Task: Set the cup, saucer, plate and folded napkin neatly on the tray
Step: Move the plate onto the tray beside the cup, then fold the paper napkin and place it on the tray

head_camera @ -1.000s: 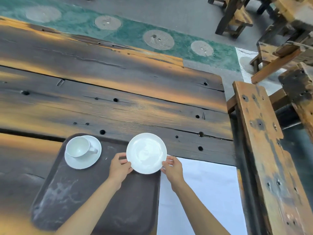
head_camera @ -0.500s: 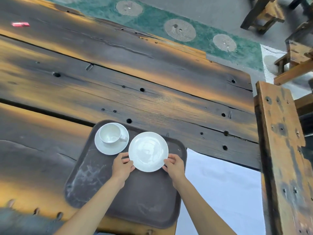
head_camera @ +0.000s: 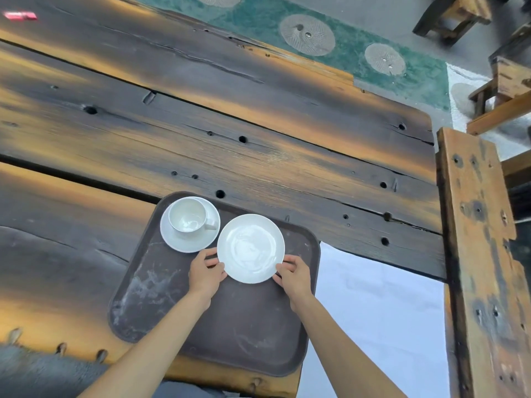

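Observation:
A dark brown tray [head_camera: 161, 305] lies on the wooden table. At its far left corner a white cup [head_camera: 187, 214] stands on a white saucer [head_camera: 178, 239], handle pointing right. A white plate [head_camera: 250, 248] is at the tray's far right part, beside the saucer. My left hand [head_camera: 205, 272] grips the plate's near left rim and my right hand [head_camera: 293, 275] grips its near right rim. I cannot tell whether the plate rests on the tray or hovers just above it. A white cloth [head_camera: 379, 317], likely the napkin, lies spread to the right of the tray.
The dark, orange-streaked plank table [head_camera: 230, 124] stretches far and left. A wooden bench [head_camera: 482, 254] runs along the right side. More wooden stools [head_camera: 454, 12] stand on the floor at the far right. A small red object [head_camera: 20, 15] lies at the far left.
Both hands have carried the plate leftward from the tray's right edge to a spot over the tray next to the saucer. The view has shifted left as well.

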